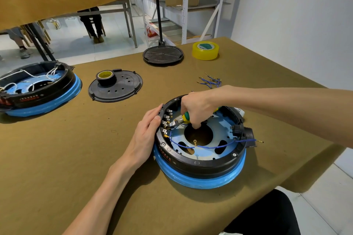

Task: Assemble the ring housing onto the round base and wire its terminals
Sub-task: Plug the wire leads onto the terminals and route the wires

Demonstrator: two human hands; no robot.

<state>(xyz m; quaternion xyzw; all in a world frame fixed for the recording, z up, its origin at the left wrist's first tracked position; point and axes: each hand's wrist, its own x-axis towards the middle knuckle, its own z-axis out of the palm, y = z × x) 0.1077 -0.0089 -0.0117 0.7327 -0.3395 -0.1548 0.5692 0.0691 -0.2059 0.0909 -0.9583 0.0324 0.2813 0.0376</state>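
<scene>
Your right hand point(196, 109) grips green-handled pliers point(180, 119) inside the black plastic ring housing point(200, 160), near its left-wall metal terminals point(166, 122). Your left hand point(146, 135) presses flat, fingers straight, outside that wall. Under the housing sits the round blue base point(200, 179); a thin blue wire point(206, 146) lies across inside.

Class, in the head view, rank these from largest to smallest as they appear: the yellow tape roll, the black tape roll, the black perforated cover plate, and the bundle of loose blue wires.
1. black perforated cover plate
2. yellow tape roll
3. bundle of loose blue wires and black tape roll: look alike, no ranking.
The yellow roll lies farther off, so it may really be bigger still.
</scene>
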